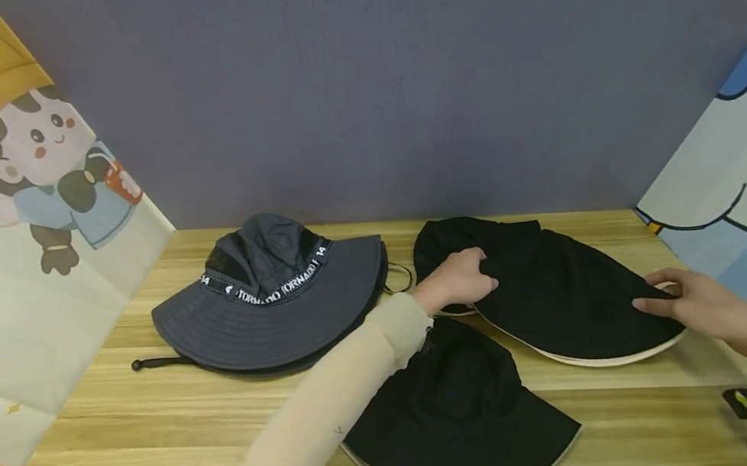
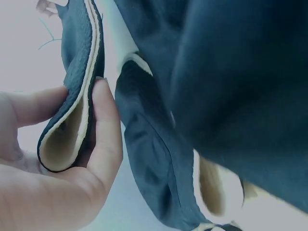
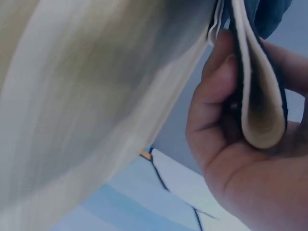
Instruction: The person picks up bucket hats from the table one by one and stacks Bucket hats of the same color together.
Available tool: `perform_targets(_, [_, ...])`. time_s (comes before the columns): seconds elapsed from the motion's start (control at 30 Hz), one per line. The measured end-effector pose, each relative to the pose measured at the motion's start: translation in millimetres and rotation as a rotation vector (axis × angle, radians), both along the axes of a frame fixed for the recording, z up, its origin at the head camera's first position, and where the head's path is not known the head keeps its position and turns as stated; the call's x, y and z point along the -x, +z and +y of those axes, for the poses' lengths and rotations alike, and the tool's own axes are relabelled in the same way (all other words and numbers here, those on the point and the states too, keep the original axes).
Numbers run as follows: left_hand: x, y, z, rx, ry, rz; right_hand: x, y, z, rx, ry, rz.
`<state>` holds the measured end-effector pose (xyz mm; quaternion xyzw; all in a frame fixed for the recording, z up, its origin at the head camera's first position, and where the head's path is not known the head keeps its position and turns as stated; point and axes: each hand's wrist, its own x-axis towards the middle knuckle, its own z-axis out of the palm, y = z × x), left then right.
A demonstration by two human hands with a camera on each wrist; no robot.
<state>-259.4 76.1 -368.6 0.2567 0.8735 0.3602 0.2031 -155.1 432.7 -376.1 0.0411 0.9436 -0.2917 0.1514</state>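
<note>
One desk (image 1: 107, 448): wood-grain, under hats.
Held black hat (image 1: 567, 295): desk's right side, stretched between both hands, cream underside edge.
Grey hat (image 1: 267, 330): left, lettered band.
Front black hat (image 1: 463, 415): near side, pale-rimmed.
Left grip (image 1: 458, 279): closed, pinching held hat's folded edge (image 2: 62, 139).
Right grip (image 1: 702, 299): likewise pinching, opposite end.

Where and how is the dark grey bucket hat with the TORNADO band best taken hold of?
Probably by the near edge of the dark grey bucket hat, from the front, fingers below and thumb above: it sits crown up, and its brim flares wide toward the viewer. Avoid the black cord at picture left.
</note>
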Motion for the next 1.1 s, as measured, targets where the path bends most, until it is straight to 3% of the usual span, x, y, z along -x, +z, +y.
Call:
perform_targets(0.13, [2.1,4.7,-11.1,-0.045,0.016,-0.029,-1.0,7.1,-9.8,-0.007,-0.008,0.019])
perform_targets(0.43, [4.1,20.2,-31.8,-0.046,0.018,-0.022,-2.8,18.1,-29.9,-0.013,-0.007,0.085])
perform_targets(0.6, [3.6,19.8,-51.4,-0.035,-0.005,-0.025,-2.9,22.0,-45.6,-0.016,0.008,0.122])
perform_targets(0.8, [-0.6,17.7,-79.4,-0.061,-0.025,-0.042,-2.8,23.9,-64.8,0.005,0.028,0.142])
perform_targets(0.93, [-4.5,21.5,-96.6,-0.061,-0.036,-0.007,-2.8,27.2,-77.4,0.007,0.043,0.136])
perform_targets(1.1, [-11.2,26.1,-115.5,-0.056,-0.015,-0.027,-2.8,30.3,-92.0,0.013,0.074,0.15])
